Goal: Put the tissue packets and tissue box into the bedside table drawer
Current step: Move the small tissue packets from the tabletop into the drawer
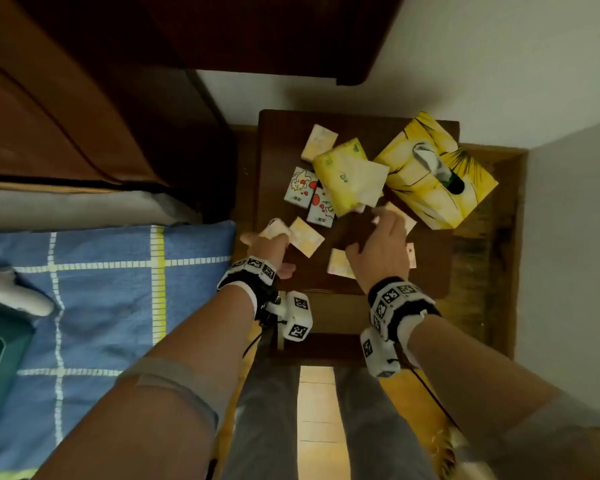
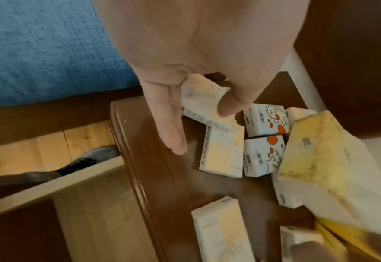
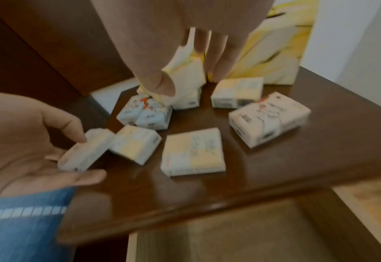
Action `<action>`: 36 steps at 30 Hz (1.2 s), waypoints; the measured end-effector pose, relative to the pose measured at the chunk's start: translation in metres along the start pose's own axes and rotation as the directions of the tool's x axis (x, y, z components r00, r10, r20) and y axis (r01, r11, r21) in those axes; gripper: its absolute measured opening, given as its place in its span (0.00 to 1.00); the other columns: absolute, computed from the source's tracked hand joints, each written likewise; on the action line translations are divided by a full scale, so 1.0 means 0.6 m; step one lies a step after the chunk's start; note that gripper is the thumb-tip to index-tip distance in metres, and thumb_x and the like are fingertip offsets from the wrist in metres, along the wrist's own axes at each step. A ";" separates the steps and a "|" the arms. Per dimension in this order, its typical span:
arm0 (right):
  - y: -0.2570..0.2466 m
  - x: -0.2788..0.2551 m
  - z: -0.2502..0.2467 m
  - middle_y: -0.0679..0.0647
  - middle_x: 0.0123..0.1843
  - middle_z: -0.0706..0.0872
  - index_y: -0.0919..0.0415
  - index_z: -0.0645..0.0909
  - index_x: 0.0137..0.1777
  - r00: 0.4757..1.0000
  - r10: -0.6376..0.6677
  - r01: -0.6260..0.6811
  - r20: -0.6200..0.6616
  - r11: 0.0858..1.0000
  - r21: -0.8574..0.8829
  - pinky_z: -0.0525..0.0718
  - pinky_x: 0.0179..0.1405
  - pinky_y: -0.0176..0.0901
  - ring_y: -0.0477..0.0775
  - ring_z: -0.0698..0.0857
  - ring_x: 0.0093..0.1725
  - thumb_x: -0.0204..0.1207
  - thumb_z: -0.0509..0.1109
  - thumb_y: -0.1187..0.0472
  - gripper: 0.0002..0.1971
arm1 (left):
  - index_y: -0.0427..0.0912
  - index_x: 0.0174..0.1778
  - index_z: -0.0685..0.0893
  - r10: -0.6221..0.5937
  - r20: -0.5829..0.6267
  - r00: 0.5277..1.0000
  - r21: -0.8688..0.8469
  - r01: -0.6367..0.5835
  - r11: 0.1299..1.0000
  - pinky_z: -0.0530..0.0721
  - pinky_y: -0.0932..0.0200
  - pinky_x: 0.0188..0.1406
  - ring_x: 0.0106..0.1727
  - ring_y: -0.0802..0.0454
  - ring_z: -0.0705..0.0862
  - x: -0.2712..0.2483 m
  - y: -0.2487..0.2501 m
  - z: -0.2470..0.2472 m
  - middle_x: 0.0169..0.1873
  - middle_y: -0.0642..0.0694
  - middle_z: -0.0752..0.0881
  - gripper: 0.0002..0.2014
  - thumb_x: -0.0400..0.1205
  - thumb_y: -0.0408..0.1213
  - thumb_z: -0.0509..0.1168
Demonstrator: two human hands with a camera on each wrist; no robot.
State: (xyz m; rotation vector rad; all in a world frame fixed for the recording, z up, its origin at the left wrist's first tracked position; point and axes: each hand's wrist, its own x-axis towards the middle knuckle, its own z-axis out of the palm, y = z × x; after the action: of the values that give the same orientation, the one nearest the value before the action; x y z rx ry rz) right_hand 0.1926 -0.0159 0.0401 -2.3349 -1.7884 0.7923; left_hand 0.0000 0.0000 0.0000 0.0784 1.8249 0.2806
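Several small tissue packets lie on the dark wooden bedside table (image 1: 430, 271), two of them printed with cats and red hearts (image 1: 300, 187). A yellow soft tissue pack (image 1: 347, 174) leans beside the tall yellow tissue box (image 1: 437, 171) at the back right. At the table's left edge my left hand (image 1: 271, 237) pinches a pale packet (image 3: 86, 150) between thumb and fingers (image 2: 178, 147). My right hand (image 1: 371, 233) hovers over the table's middle with fingers stretched toward the packets by the box, holding nothing. The light wooden drawer (image 3: 241, 239) stands pulled out below the table's front edge.
A bed with a blue checked cover (image 1: 101, 289) runs along the left, touching the table. A dark wooden headboard (image 1: 66, 116) rises behind it. White walls (image 1: 568, 237) close in at the back and right. My legs stand on the wooden floor (image 1: 319, 410) before the drawer.
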 end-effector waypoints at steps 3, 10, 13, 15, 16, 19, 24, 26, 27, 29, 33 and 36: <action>0.023 -0.029 0.027 0.56 0.69 0.72 0.54 0.69 0.71 0.952 0.031 0.014 0.306 0.989 -0.144 0.84 0.55 0.53 0.61 0.75 0.68 0.66 0.79 0.52 0.34 | 0.45 0.72 0.58 0.036 0.035 0.999 0.250 -0.044 0.967 0.89 0.50 0.24 0.38 0.34 0.92 -0.005 -0.002 -0.002 0.59 0.34 0.84 0.28 0.82 0.39 0.67; 0.040 -0.023 0.066 0.57 0.68 0.78 0.52 0.68 0.73 0.945 0.095 -0.012 0.314 0.967 -0.254 0.79 0.62 0.56 0.62 0.76 0.69 0.67 0.80 0.49 0.36 | 0.38 0.69 0.73 0.196 0.008 0.981 0.534 -0.170 0.828 0.90 0.52 0.31 0.43 0.39 0.92 0.010 -0.029 -0.026 0.56 0.39 0.87 0.34 0.77 0.61 0.68; 0.039 -0.018 0.057 0.58 0.67 0.77 0.54 0.70 0.73 0.965 0.101 -0.026 0.243 0.955 -0.294 0.77 0.64 0.58 0.64 0.74 0.69 0.64 0.77 0.40 0.38 | 0.44 0.75 0.65 0.421 -0.035 0.906 0.582 -0.324 0.746 0.81 0.50 0.49 0.60 0.39 0.85 0.007 -0.035 -0.031 0.69 0.41 0.75 0.39 0.74 0.56 0.74; 0.039 -0.019 0.049 0.60 0.68 0.77 0.55 0.72 0.71 0.984 0.131 -0.087 0.122 0.945 -0.315 0.73 0.69 0.63 0.67 0.72 0.71 0.63 0.75 0.40 0.37 | 0.54 0.80 0.59 0.516 0.039 0.855 0.601 -0.433 0.672 0.82 0.49 0.54 0.64 0.41 0.80 0.000 -0.032 -0.029 0.75 0.42 0.65 0.46 0.70 0.53 0.78; 0.044 -0.018 0.046 0.61 0.71 0.75 0.55 0.72 0.70 0.985 0.164 -0.137 0.062 0.940 -0.312 0.70 0.72 0.67 0.68 0.69 0.74 0.62 0.75 0.42 0.37 | 0.58 0.81 0.57 0.531 0.073 0.844 0.606 -0.460 0.649 0.83 0.48 0.57 0.65 0.41 0.79 0.000 -0.030 -0.023 0.77 0.43 0.62 0.49 0.69 0.52 0.79; 0.065 -0.010 0.039 0.61 0.82 0.62 0.53 0.68 0.73 0.947 0.306 -0.274 0.095 0.928 -0.253 0.68 0.74 0.72 0.68 0.57 0.83 0.65 0.78 0.48 0.37 | 0.61 0.80 0.59 0.516 0.127 0.847 0.658 -0.461 0.595 0.84 0.41 0.65 0.69 0.36 0.78 0.002 -0.026 -0.001 0.77 0.43 0.61 0.47 0.69 0.51 0.79; 0.100 -0.002 0.046 0.61 0.82 0.59 0.48 0.66 0.76 0.907 0.352 -0.321 0.231 0.933 -0.162 0.79 0.63 0.62 0.72 0.60 0.79 0.72 0.79 0.56 0.35 | 0.57 0.76 0.68 0.569 0.122 0.813 0.866 -0.367 0.340 0.83 0.39 0.60 0.72 0.35 0.72 0.002 -0.039 0.037 0.73 0.40 0.66 0.39 0.71 0.56 0.76; 0.106 -0.002 0.053 0.61 0.79 0.62 0.48 0.69 0.74 0.919 0.338 -0.313 0.203 0.939 -0.146 0.80 0.56 0.58 0.71 0.63 0.76 0.71 0.79 0.56 0.33 | 0.58 0.81 0.62 0.598 0.138 0.789 0.885 -0.370 0.284 0.81 0.37 0.63 0.74 0.34 0.68 0.005 -0.042 0.052 0.75 0.39 0.64 0.44 0.72 0.54 0.77; 0.109 -0.002 0.054 0.61 0.77 0.63 0.48 0.70 0.73 0.922 0.331 -0.306 0.201 0.941 -0.147 0.79 0.55 0.56 0.71 0.63 0.74 0.71 0.79 0.56 0.32 | 0.59 0.82 0.60 0.613 0.147 0.777 0.886 -0.379 0.268 0.81 0.36 0.63 0.75 0.34 0.66 0.004 -0.042 0.059 0.77 0.39 0.62 0.45 0.72 0.52 0.78; 0.117 0.000 0.053 0.60 0.74 0.65 0.47 0.71 0.72 0.926 0.308 -0.277 0.220 0.947 -0.160 0.78 0.54 0.56 0.71 0.64 0.73 0.70 0.79 0.53 0.32 | 0.58 0.81 0.62 0.641 0.167 0.749 0.881 -0.405 0.244 0.80 0.35 0.64 0.76 0.34 0.66 0.000 -0.040 0.075 0.78 0.39 0.61 0.43 0.73 0.48 0.77; 0.135 0.003 0.046 0.58 0.72 0.66 0.45 0.72 0.70 0.933 0.252 -0.217 0.258 0.963 -0.159 0.82 0.51 0.59 0.70 0.65 0.72 0.68 0.79 0.50 0.31 | 0.52 0.76 0.67 0.687 0.212 0.695 0.884 -0.437 0.169 0.78 0.33 0.66 0.74 0.35 0.69 -0.007 -0.046 0.106 0.73 0.39 0.67 0.38 0.71 0.43 0.78; 0.148 0.004 0.037 0.58 0.72 0.66 0.45 0.72 0.71 0.935 0.212 -0.173 0.284 0.972 -0.156 0.81 0.49 0.57 0.69 0.65 0.72 0.68 0.79 0.49 0.32 | 0.50 0.72 0.72 0.689 0.260 0.676 0.923 -0.384 0.029 0.71 0.31 0.72 0.72 0.36 0.71 -0.012 -0.058 0.124 0.67 0.40 0.73 0.34 0.71 0.48 0.76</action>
State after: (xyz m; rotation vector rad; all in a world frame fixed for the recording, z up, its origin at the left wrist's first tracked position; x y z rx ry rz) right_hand 0.2603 -0.0464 -0.0133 -2.6266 -1.7816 1.1476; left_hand 0.0764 -0.0239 -0.0193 1.7907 1.8792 -0.3826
